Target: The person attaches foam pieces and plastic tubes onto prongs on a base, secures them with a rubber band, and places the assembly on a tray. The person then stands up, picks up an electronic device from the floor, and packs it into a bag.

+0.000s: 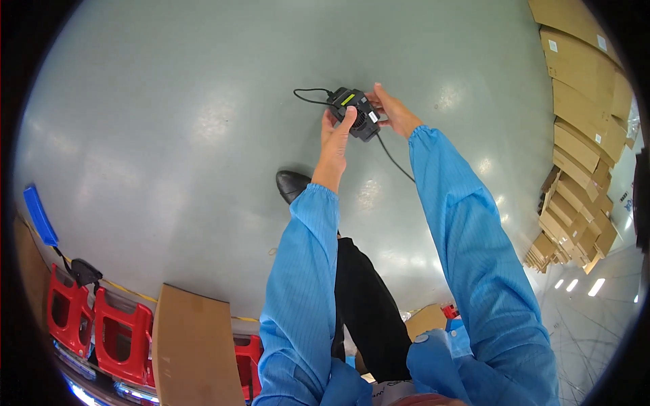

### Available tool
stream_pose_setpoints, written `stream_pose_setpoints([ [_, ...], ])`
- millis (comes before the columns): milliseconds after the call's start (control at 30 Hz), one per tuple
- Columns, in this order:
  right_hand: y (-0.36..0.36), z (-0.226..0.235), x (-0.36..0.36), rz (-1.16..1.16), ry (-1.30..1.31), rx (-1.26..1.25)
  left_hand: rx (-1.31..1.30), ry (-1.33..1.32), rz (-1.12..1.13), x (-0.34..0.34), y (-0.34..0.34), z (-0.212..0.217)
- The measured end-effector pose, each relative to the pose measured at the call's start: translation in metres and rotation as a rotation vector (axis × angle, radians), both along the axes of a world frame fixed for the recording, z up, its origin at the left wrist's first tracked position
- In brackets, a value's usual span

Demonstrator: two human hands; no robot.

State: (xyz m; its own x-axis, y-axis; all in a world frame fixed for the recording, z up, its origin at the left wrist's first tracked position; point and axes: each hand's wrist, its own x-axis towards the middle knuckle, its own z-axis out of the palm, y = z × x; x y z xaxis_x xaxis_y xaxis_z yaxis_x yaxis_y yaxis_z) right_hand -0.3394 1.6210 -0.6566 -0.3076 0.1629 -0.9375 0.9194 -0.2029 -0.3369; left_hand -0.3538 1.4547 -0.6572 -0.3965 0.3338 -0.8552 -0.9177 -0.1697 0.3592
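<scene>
Out in front of me, above the grey floor, is a black boxy device (366, 128) with a round fan-like grille, a yellow-green label and a small white label. My left hand (334, 143) grips its near left side, thumb laid over the top. On the opposite side my right hand (394, 114) has its fingers around the edge, some of them hidden behind the device. A thin black cable (308, 89) loops out from the device's left end. Another dark cable (393, 157) runs from its lower end toward my right sleeve.
Flattened cardboard boxes (582, 88) are stacked along the right. At the lower left stand red plastic stools (122, 331), a brown cardboard sheet (196, 345) and a blue strip-shaped object (40, 215). My black shoe (292, 184) shows on the floor below the device.
</scene>
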Motion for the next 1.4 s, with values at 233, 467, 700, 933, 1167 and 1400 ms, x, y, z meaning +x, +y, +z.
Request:
stream_pose_setpoints([
  [233,-0.004,-0.005,0.005,-0.183,-0.030,-0.047,-0.073,0.020,-0.122,-0.001,0.006,-0.004],
  [467,-0.048,0.017,-0.015,-0.001,0.065,0.115,0.021,0.058,0.101,0.001,-0.019,0.034],
  [700,-0.141,0.098,-0.045,0.232,0.255,-0.097,0.160,0.151,0.494,-0.008,-0.113,0.128],
  [933,-0.272,0.297,-0.093,0.334,0.344,-0.438,0.094,0.245,0.702,-0.041,-0.242,0.296],
  [1167,-0.419,0.394,-0.184,0.465,0.209,-0.517,-0.125,0.396,0.761,-0.094,-0.377,0.409],
  [1400,-0.619,0.421,-0.281,0.644,0.213,-0.561,-0.085,0.314,1.103,-0.169,-0.534,0.426],
])
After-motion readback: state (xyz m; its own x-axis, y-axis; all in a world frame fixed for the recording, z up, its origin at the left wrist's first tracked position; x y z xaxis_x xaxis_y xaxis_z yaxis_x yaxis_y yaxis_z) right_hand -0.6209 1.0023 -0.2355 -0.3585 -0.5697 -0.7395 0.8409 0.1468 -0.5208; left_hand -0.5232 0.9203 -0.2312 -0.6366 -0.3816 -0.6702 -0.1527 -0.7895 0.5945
